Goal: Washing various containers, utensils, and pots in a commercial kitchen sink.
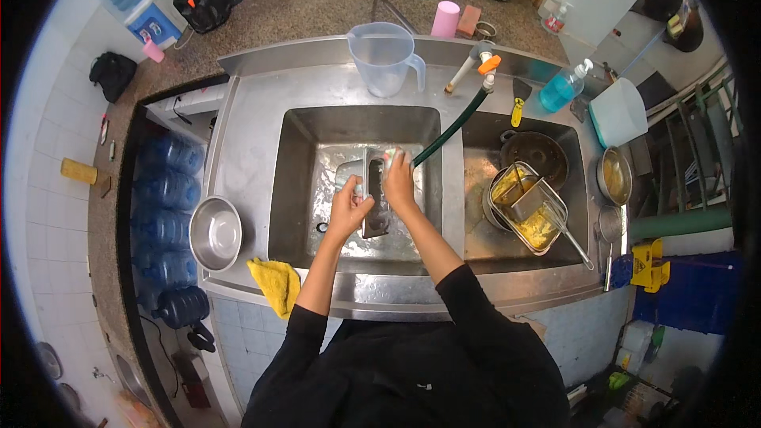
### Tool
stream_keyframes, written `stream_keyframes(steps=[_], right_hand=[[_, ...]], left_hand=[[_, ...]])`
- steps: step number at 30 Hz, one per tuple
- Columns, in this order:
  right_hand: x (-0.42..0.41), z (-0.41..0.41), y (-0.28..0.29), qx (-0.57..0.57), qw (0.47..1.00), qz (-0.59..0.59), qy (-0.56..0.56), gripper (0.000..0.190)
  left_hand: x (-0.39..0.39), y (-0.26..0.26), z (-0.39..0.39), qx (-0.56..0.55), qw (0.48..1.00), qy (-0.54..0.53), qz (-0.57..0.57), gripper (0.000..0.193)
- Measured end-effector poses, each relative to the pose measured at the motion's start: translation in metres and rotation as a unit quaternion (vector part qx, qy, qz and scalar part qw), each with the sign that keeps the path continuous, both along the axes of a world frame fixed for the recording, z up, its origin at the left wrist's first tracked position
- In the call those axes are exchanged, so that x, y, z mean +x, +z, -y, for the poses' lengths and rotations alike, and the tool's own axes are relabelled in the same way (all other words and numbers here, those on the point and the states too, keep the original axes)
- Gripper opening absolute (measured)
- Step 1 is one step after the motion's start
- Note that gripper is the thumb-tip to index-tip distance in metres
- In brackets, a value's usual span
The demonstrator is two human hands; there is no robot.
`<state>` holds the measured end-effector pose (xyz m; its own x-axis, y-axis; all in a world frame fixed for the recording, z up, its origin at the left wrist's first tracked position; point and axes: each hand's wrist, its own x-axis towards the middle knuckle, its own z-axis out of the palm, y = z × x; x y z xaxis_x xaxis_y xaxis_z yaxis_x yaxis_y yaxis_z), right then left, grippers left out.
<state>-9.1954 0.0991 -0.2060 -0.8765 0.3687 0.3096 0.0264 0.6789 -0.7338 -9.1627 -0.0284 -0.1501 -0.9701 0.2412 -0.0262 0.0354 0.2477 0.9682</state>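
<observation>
Over the left sink basin [306, 131], my left hand [348, 212] grips the side of a rectangular metal container [376, 190] tilted on edge. My right hand [399, 184] holds a light-coloured sponge [390, 157] at the container's opening; the fingers partly cover the sponge. A clear plastic vessel [348, 173] sits in the wet basin behind my left hand, partly hidden. From the tap with the orange handle [489, 65], a green hose [455, 126] runs down into this basin, its end hidden behind my right hand.
The right basin holds a dark pot [538, 151] and a food-smeared metal tray [538, 232] with a whisk [565, 227]. A measuring jug [380, 65] stands behind the sink. A steel bowl [215, 233] and yellow cloth [276, 285] lie left. Blue soap [559, 92] stands right.
</observation>
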Motion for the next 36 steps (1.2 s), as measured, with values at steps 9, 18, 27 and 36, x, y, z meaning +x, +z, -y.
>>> stream_keyframes(steps=[9,18,27,36], right_hand=[[0.046,0.012,-0.026,-0.480,0.830,0.227,0.168,0.036],[-0.021,-0.045,-0.010,-0.190,0.938,0.109,0.268,0.044],[-0.030,-0.025,0.039,-0.051,0.944,-0.044,0.323,0.035],[-0.016,0.007,-0.049,-0.286,0.956,-0.050,0.044,0.037]], left_hand=[[-0.013,0.004,0.009,-0.094,0.979,0.080,-0.159,0.018],[-0.038,0.004,0.043,0.033,0.989,0.142,-0.002,0.023],[-0.051,-0.022,0.072,-0.096,0.993,0.064,0.006,0.054],[-0.047,0.001,0.038,-0.250,0.959,0.073,-0.112,0.068]])
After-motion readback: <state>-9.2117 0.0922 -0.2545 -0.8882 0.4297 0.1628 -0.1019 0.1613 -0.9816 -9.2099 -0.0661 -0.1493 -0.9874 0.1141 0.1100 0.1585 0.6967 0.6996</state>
